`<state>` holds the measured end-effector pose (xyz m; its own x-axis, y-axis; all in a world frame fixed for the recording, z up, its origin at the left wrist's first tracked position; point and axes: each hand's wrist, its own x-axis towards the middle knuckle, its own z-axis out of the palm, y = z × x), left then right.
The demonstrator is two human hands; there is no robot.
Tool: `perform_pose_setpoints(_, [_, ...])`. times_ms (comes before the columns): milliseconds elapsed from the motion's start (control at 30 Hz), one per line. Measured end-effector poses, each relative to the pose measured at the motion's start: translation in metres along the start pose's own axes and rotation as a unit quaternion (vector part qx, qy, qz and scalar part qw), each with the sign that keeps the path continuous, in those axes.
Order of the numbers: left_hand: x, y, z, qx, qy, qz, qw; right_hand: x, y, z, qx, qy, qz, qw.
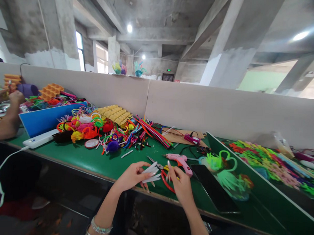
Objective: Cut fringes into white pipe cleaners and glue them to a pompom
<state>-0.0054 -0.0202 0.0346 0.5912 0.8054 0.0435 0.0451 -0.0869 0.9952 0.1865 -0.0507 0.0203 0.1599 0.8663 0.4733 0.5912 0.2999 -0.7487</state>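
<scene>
Near the table's front edge, my left hand (137,175) is closed around several short white strips (150,173), fanned out; they look like bent pipe cleaner pieces. Just to the right, my right hand (179,180) has its fingers drawn together in a pinch, and whatever may be between them is too small to make out. Between the hands lie red-handled pliers (167,182), partly covered by the fingers, with a pointed silver tip beyond them. A pink glue gun (180,160) rests right behind my right hand, nozzle toward the left.
A black phone (214,189) and green pipe cleaner bundles (227,175) lie at right, before a divider (256,186). A colourful pipe cleaner heap (95,127), yellow egg tray (115,114) and white power strip (40,139) are left. Another person's hand (16,97) works far left.
</scene>
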Motion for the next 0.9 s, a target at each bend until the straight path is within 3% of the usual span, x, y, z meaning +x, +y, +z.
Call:
perform_pose_setpoints(133, [-0.001,-0.002,-0.001,0.028,0.012,-0.005,1.000,0.003,-0.001,0.002,0.083,-0.029,0.001,0.996])
perform_pose_setpoints(300, [-0.002,-0.005,0.000,0.044,-0.008,0.001,0.999,-0.008,-0.009,0.010,0.184,-0.207,0.064,0.959])
perform_pose_setpoints(400, [0.000,-0.008,0.000,0.033,-0.014,0.006,0.999,-0.013,-0.012,0.013,0.223,-0.260,0.072,0.937])
perform_pose_setpoints(767, [0.001,-0.009,-0.009,-0.083,-0.026,0.031,0.996,-0.007,-0.007,0.009,0.214,-0.156,0.061,0.962])
perform_pose_setpoints(900, [0.003,-0.013,-0.011,-0.075,-0.005,0.019,0.997,-0.007,-0.010,0.009,0.229,-0.163,0.058,0.958])
